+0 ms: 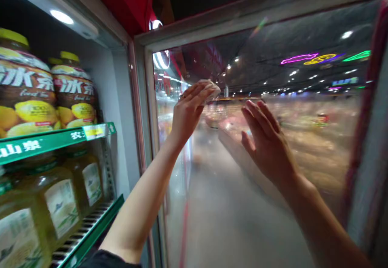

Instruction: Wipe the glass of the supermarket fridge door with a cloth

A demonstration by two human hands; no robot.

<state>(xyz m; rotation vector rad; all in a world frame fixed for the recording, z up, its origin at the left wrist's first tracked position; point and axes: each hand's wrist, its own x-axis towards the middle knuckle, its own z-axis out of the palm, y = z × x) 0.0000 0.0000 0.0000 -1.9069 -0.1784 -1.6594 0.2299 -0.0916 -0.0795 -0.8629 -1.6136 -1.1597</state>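
Observation:
My left hand point(189, 108) is raised against the upper part of the glass door point(230, 187), its fingers pressed over a crumpled white cloth point(214, 92). Only the cloth's edge shows past the fingertips. Lower and to the right, my right hand point(266, 138) has its fingers stretched out in front of the same pane. I see nothing in it; whether its palm touches the glass I cannot tell. The door stands swung out from the lit fridge, with a metal frame point(147, 146) around the pane.
At the left, iced tea bottles point(74, 90) stand on the upper fridge shelf behind a green price strip point(54, 140). Large bottles of yellowish drink point(62, 205) fill the shelf below. Through the glass appear a store aisle point(209, 215), blurred displays point(315, 138) and neon signs point(321, 60).

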